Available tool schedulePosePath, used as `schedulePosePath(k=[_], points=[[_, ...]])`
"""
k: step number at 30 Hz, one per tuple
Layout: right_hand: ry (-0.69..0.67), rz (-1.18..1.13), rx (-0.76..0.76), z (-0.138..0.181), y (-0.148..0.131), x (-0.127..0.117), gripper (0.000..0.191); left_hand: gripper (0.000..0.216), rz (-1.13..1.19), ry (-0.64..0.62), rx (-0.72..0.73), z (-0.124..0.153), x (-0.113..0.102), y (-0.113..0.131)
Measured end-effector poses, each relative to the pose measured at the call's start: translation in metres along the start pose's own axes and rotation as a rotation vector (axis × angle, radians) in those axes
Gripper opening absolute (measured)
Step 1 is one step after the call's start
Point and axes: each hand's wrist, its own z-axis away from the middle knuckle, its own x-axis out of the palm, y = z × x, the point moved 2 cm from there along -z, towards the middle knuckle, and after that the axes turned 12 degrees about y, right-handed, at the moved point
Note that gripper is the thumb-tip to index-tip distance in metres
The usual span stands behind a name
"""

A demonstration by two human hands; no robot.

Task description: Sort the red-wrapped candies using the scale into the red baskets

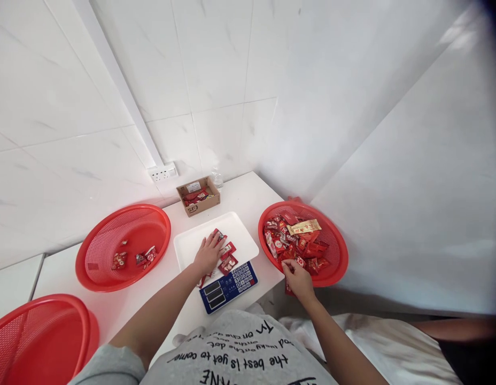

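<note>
My left hand (208, 253) lies flat with fingers spread on the white tray (192, 243) of a blue scale (227, 286), touching several small red packets (227, 256) there. My right hand (297, 279) is closed in a pinch on a red packet (288, 289) at the near rim of the right red basket (332, 272), which is heaped with several red packets and one beige packet (304, 226).
A left red basket (107, 278) holds a few red packets (136, 259). Another red basket (39, 337) sits at the lower left. A small cardboard box (199, 195) with red packets, a clear bottle (217, 177) and a wall socket (162, 172) are at the back.
</note>
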Motion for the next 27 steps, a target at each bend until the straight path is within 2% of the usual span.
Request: schedulePosePath(k=[4,8,13,17,20,22,27], points=[[-0.003,-0.007,-0.003,0.001,-0.001,-0.001,0.038,0.046,0.014,-0.037,-0.047,-0.016,-0.005,-0.012],[-0.009,0.001,0.009,0.001,-0.003,-0.003,0.037,0.046,0.030,0.007,-0.102,-0.014,-0.015,-0.021],[-0.002,0.012,0.008,0.001,-0.005,-0.004,0.037,0.046,0.063,0.047,-0.126,0.023,-0.038,-0.030],[0.008,0.020,0.008,0.001,-0.004,-0.003,0.037,0.055,0.073,-0.066,-0.141,0.061,-0.053,-0.033],[0.012,0.053,0.017,0.001,-0.003,-0.002,0.037,0.054,0.068,-0.161,-0.226,0.076,-0.052,-0.034],[0.011,0.055,0.017,0.002,-0.003,-0.002,0.037,0.050,0.084,-0.172,-0.250,0.076,-0.048,-0.034],[0.004,0.046,0.018,0.003,-0.002,-0.001,0.037,0.043,0.037,-0.053,-0.249,0.056,-0.038,-0.031]])
